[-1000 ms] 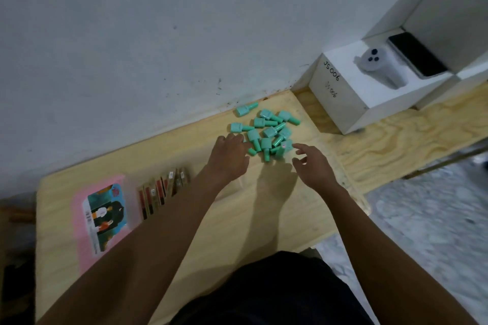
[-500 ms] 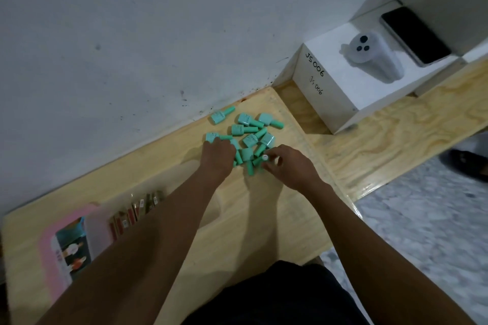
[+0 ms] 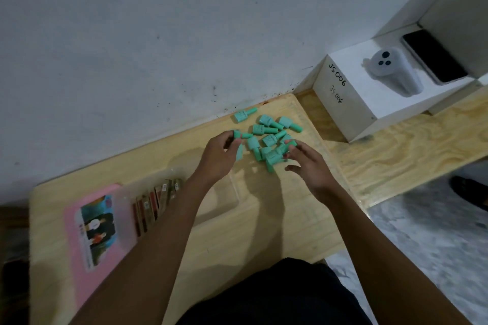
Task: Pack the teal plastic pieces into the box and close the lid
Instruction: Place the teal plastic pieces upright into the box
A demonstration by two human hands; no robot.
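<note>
Table [image 3: 264, 232]: pale wood, set against a white wall.
Box [image 3: 200, 192]: clear plastic, open, under the left forearm, nearer than the pieces.
Pieces [image 3: 266, 134]: teal heap at the table's far edge, between and beyond both hands.
Left hand [image 3: 219, 157]: fingers curled round one piece [image 3: 239, 152], lifted.
Right hand [image 3: 307, 163]: fingers half spread, fingertips on the heap's right side; grip unclear.

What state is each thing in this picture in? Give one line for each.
Teal plastic pieces: loose pile on the wooden table, unpacked.
Clear plastic box: open, holding small reddish-brown items.
Left hand: grip closed on one teal piece.
Right hand: fingers on the pile.
Black phone: screen dark.
</note>
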